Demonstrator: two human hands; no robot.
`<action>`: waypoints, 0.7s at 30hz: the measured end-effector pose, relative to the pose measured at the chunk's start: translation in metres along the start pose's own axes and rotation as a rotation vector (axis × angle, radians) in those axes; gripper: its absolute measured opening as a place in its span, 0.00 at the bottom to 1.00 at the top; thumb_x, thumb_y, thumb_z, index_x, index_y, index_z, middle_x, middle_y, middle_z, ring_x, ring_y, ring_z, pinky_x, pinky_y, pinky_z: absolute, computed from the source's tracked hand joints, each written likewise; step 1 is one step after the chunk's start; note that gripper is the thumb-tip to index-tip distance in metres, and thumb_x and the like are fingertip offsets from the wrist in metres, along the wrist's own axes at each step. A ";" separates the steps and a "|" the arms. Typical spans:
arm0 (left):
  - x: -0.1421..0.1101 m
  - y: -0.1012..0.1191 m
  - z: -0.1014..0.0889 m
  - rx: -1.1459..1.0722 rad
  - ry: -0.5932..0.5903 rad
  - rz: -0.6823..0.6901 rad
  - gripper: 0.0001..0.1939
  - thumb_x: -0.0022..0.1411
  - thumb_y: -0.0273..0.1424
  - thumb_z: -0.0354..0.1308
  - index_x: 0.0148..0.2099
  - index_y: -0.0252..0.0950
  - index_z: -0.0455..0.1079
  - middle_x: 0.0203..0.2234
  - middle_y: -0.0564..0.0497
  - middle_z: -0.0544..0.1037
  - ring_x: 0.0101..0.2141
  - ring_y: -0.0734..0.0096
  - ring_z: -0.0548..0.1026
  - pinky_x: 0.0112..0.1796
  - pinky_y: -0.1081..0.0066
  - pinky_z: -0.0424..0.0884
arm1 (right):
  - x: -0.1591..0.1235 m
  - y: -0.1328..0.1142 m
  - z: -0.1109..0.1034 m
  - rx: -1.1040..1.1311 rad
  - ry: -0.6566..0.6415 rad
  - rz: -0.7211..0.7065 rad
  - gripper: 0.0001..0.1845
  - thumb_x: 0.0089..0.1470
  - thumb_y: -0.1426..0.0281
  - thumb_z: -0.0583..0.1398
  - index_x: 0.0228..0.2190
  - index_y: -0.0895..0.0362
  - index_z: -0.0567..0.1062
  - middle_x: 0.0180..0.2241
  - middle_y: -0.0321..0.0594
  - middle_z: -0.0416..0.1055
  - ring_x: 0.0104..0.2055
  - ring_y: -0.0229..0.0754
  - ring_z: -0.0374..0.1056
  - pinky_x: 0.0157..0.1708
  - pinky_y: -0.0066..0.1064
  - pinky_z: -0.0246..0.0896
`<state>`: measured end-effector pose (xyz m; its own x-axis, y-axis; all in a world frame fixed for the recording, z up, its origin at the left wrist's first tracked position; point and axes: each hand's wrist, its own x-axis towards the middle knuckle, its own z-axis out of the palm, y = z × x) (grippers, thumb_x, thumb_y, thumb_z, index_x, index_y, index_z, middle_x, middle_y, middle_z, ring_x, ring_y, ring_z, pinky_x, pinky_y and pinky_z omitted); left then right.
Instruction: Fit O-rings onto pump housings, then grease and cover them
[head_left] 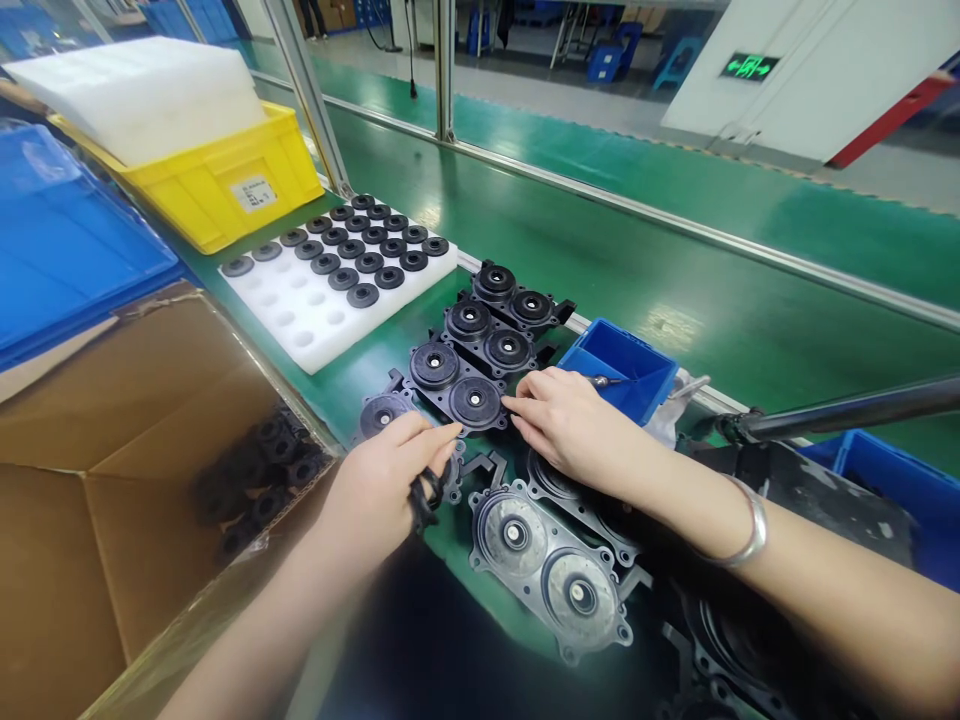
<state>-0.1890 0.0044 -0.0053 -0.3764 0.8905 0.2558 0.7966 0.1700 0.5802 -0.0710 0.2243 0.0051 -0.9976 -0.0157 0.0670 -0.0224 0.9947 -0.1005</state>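
Observation:
A dark cast housing [456, 388] with two round cavities lies on the bench, a black disc [475, 402] in its nearer cavity. My left hand [390, 475] is closed around several small black parts [427, 497], its fingertips at the disc's near left edge. On the opposite side, the extended, slightly separated fingers of my right hand [559, 415] touch the housing's right edge by the disc; nothing shows in them. Partly under my left hand is another housing [384, 412]. Nearer to me lies a housing with pale grey cavities [551, 570].
A white foam tray [322, 330] holds rows of black discs. Behind it stands a yellow bin [225, 185] with white foam. At left is an open cardboard box [67, 540] with black parts inside. A blue bin [637, 345] sits beyond my right hand.

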 end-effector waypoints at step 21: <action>-0.054 -0.026 -0.018 -0.322 0.322 -0.044 0.19 0.69 0.27 0.48 0.60 0.41 0.66 0.54 0.43 0.70 0.54 0.64 0.69 0.53 0.64 0.68 | 0.028 -0.086 -0.015 1.300 -0.144 0.220 0.18 0.58 0.56 0.63 0.31 0.59 0.73 0.25 0.37 0.71 0.26 0.39 0.66 0.28 0.27 0.63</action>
<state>-0.1976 -0.0560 -0.0205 -0.5755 0.6997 0.4233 0.6077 0.0194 0.7940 -0.0962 0.1402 0.0308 -0.9846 0.0415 -0.1698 0.1743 0.1585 -0.9719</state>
